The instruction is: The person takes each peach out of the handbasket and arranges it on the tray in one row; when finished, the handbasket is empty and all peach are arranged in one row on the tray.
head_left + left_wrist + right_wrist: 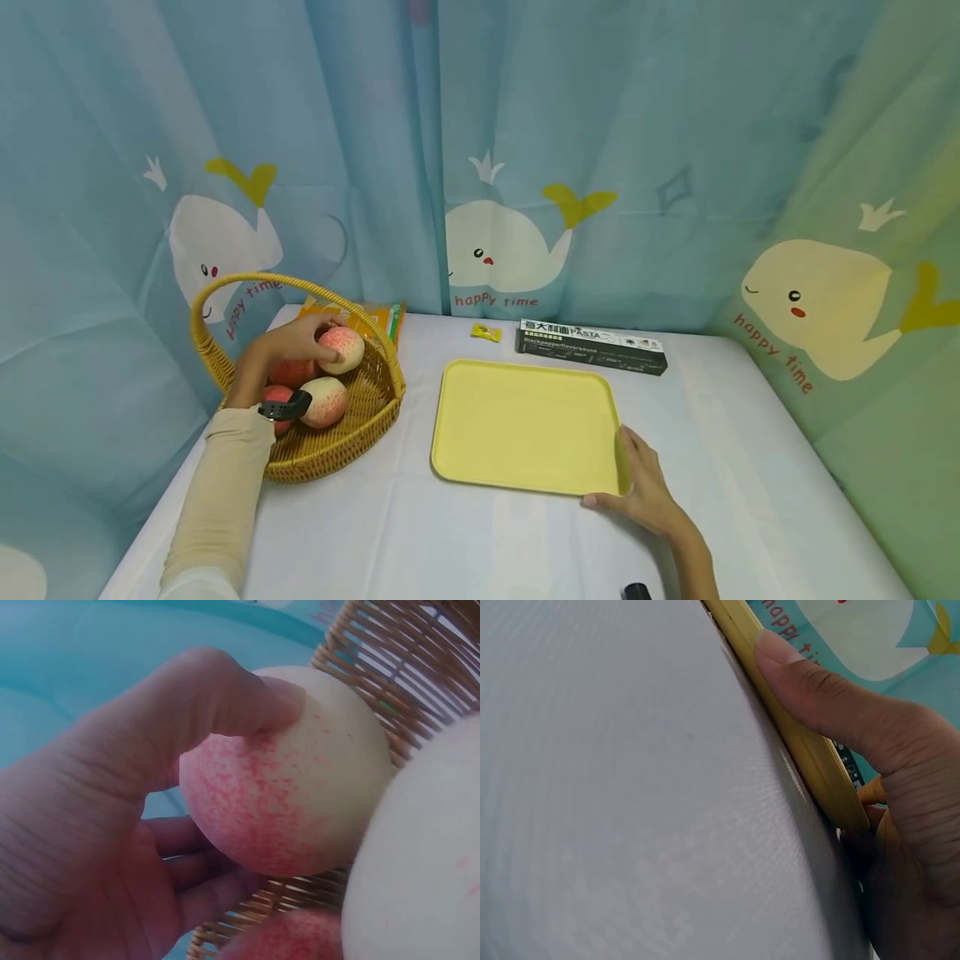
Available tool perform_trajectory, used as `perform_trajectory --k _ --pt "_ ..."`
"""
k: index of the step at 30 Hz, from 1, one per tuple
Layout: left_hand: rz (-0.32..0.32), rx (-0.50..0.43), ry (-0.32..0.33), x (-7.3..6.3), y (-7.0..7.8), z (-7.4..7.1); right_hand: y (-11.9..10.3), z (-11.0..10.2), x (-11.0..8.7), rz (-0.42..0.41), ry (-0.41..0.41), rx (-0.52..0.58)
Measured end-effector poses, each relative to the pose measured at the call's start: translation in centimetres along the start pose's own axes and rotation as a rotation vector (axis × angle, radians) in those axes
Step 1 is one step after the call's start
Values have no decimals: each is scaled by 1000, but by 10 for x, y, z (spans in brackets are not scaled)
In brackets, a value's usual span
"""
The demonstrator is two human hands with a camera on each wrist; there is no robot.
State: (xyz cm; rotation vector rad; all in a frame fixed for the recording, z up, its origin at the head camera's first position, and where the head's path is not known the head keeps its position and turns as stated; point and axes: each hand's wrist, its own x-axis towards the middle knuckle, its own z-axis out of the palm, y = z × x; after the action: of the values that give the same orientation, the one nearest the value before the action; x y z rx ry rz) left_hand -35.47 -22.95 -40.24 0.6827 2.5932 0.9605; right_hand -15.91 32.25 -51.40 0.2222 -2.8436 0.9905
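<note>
At the left, my left hand (303, 342) grips a pale peach with red speckles (342, 348) inside a wicker basket (330, 454). In the left wrist view the thumb lies over the top of the peach (300, 780) and the fingers curl beneath it. Another pale peach (325, 402) and redder ones (292, 372) lie close by in the basket. My right hand (645, 492) holds the near right corner of a yellow tray (525, 429). In the right wrist view its thumb presses the tray's front side (810, 765), with the other fingers round the corner, partly hidden.
A black and white pasta box (592, 348) lies behind the tray. Left of the box is a small yellow packet (486, 332). An orange bag (390, 318) lies behind the basket, whose tall handle (300, 285) arches over the left arm. Curtains (480, 125) enclose the white table (420, 533).
</note>
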Motion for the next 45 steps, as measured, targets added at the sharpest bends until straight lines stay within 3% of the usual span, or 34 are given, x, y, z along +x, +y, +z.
perform_trajectory --k 7,15,21,26,36,41,45 --pt "25 -25 55 -4 7 -1 -2 -3 1 34 -12 -21" --pt "29 -75 130 -14 6 2 -1 0 -1 41 -8 -20" --pt "84 -93 167 -22 5 5 -1 3 -1 66 -27 -9" --pt "114 -121 180 -25 10 7 -2 1 -1 91 -39 -15" --pt "74 -79 145 -43 16 13 -1 0 -2 95 -52 -11" --pt "125 -81 137 -51 24 15 -1 -1 -2 87 -54 1" --pt "126 -83 133 -58 32 17 -1 -1 -2 88 -56 -2"
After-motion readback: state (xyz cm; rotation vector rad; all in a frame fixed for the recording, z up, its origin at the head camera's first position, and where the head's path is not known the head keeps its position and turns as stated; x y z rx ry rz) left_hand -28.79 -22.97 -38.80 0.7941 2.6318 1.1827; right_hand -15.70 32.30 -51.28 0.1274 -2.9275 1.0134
